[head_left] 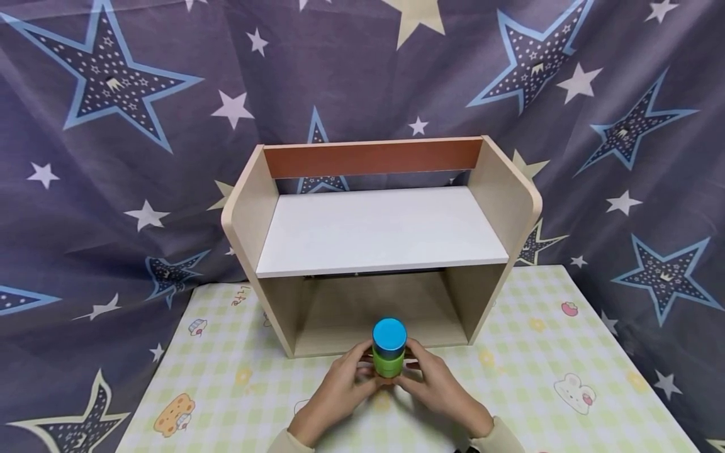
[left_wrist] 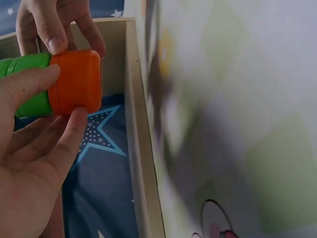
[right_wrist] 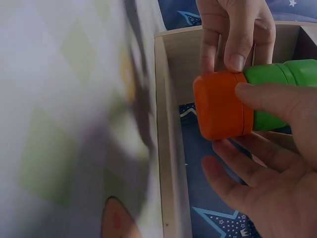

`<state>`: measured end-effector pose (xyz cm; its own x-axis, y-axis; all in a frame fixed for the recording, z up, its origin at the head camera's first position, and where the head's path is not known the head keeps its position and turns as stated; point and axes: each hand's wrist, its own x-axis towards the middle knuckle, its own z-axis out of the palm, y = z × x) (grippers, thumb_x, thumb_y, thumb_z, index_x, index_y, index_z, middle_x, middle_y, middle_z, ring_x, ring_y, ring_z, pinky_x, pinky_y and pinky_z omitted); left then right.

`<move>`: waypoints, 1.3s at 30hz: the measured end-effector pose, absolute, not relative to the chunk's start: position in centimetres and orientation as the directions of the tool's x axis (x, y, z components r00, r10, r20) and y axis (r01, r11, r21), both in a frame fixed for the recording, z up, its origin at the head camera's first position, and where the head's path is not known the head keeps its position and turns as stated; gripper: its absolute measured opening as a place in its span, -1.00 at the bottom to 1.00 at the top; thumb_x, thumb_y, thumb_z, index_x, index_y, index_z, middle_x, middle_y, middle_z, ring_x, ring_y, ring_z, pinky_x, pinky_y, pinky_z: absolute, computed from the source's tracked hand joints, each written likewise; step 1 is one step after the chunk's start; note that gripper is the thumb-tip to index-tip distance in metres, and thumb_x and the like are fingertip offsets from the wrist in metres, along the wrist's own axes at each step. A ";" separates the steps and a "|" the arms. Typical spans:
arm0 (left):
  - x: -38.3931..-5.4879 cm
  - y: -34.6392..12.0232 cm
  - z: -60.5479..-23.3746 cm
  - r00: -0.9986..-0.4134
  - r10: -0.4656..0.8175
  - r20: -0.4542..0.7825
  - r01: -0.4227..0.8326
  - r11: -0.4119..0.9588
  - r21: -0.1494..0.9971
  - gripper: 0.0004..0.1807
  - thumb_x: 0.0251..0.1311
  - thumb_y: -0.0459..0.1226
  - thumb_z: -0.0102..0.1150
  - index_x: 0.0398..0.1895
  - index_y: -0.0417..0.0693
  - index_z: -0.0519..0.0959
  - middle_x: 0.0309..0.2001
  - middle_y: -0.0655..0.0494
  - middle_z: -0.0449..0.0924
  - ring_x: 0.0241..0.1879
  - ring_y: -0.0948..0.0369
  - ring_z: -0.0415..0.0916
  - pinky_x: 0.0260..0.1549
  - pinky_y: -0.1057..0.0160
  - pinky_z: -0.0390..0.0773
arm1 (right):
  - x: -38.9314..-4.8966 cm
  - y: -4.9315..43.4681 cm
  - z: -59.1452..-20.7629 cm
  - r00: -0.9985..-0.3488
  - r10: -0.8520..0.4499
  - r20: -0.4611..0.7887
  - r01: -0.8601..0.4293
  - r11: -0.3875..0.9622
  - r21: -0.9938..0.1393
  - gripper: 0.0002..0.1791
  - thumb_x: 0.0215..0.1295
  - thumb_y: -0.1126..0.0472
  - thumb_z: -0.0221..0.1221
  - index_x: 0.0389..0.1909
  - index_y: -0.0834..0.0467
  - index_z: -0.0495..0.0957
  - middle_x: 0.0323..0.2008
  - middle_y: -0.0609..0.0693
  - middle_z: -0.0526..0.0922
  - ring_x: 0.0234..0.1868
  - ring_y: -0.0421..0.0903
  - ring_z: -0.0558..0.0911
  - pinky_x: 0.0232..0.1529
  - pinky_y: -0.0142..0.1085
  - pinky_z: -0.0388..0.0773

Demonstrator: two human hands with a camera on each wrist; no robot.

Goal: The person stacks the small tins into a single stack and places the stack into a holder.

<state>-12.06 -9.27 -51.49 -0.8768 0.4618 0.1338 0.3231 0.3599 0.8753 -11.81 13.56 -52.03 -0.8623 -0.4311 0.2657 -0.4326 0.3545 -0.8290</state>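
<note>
A small upright cylinder (head_left: 389,347) with a blue top, a green middle and an orange base is held between both hands in front of the shelf unit. My left hand (head_left: 343,382) grips it from the left, with the thumb near the seam between green and orange. From the other side my right hand (head_left: 436,385) grips it too, its thumb at that same seam. The wrist views show the orange end (left_wrist: 79,82) clear of the tablecloth, with fingertips of both hands on it. The blue top is out of sight in those views.
Close behind the hands stands a wooden shelf unit (head_left: 374,349) with a white upper board (head_left: 382,229) and a brown back rail (head_left: 374,158). A checked tablecloth (head_left: 521,371) covers the table. A star-patterned curtain (head_left: 187,56) hangs behind and along both sides.
</note>
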 end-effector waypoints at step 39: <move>-12.0 -9.7 -47.7 -0.879 0.444 0.177 0.331 0.298 0.895 -0.24 0.26 -0.11 0.38 0.46 -0.03 0.27 0.20 0.01 0.50 0.13 0.08 0.54 0.06 0.18 0.62 | -11.7 13.9 -47.5 -0.830 -0.442 0.340 -0.511 0.360 -0.781 -0.18 0.24 0.27 0.40 0.45 0.12 0.20 0.18 0.07 0.58 0.15 0.00 0.59 0.04 -0.12 0.66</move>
